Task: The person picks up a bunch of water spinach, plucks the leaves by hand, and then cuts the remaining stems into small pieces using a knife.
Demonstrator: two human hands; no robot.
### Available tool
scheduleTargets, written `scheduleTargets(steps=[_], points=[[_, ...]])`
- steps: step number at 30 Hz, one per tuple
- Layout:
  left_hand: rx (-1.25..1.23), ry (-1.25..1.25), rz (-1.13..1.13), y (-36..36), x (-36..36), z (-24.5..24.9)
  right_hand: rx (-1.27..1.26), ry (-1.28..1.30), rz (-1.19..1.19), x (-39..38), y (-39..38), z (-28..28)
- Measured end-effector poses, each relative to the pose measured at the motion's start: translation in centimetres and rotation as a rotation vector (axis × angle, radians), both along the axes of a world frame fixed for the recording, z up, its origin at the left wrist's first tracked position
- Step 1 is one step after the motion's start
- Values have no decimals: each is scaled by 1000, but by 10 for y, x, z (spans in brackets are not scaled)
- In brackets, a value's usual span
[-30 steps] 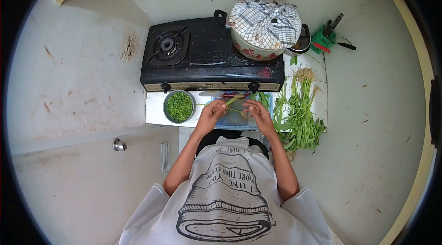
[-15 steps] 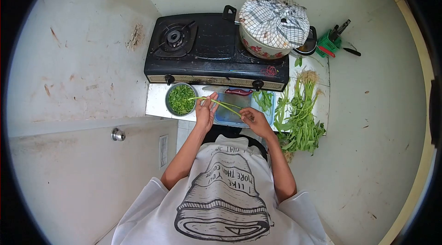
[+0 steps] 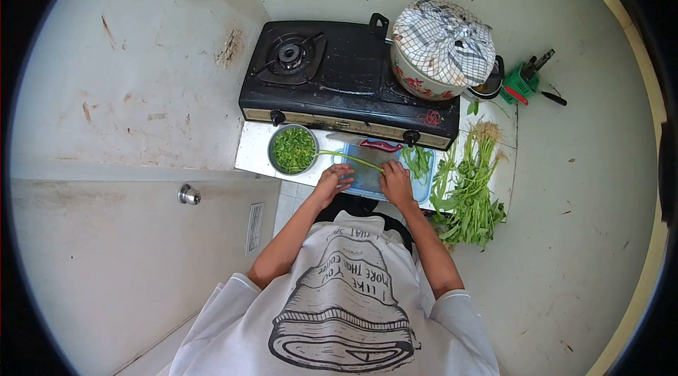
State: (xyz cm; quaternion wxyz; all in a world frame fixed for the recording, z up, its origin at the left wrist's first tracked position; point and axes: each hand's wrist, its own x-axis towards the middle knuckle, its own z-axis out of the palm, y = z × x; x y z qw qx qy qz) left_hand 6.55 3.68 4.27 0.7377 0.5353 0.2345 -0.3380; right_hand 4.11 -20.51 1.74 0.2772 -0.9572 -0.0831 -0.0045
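Observation:
My right hand [image 3: 396,184] pinches one end of a long green vegetable stem [image 3: 353,159] above a blue tray [image 3: 340,177]. The stem reaches leftward to the rim of a grey bowl [image 3: 270,157] full of chopped greens [image 3: 294,149]. Near the tray's left side is my left hand [image 3: 333,184], its fingers apart and off the stem. Behind the stem, at the tray's far edge, lies a knife with a dark red handle [image 3: 381,145]. A few loose leaves [image 3: 418,162] rest at the right of the tray.
A black two-burner stove [image 3: 346,86] stands behind the tray, with a large cloth-covered pot [image 3: 427,79] on its right side. A bunch of leafy greens with roots [image 3: 474,185] lies at the right. A green basket [image 3: 521,82] holds utensils by the wall.
My left hand has let go of the stem and moved down, nearer my body. My right hand still holds the stem. The whole view has shifted slightly.

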Motion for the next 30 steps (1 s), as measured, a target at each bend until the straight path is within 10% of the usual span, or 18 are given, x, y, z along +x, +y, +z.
scheduleTargets(steps=[8,17,20,30], points=[[151,-226,-211,3,-7,12,180,102,-167,-8,-7,11],[668,-1555,-504,-32,24,106,498,172,-137,-23,-1,115],[561,-1376,-898,-31,36,108,572,187,-164,-21,6,153],[92,-862,-1151,-10,86,114,1048,281,-441,-31,24,141]])
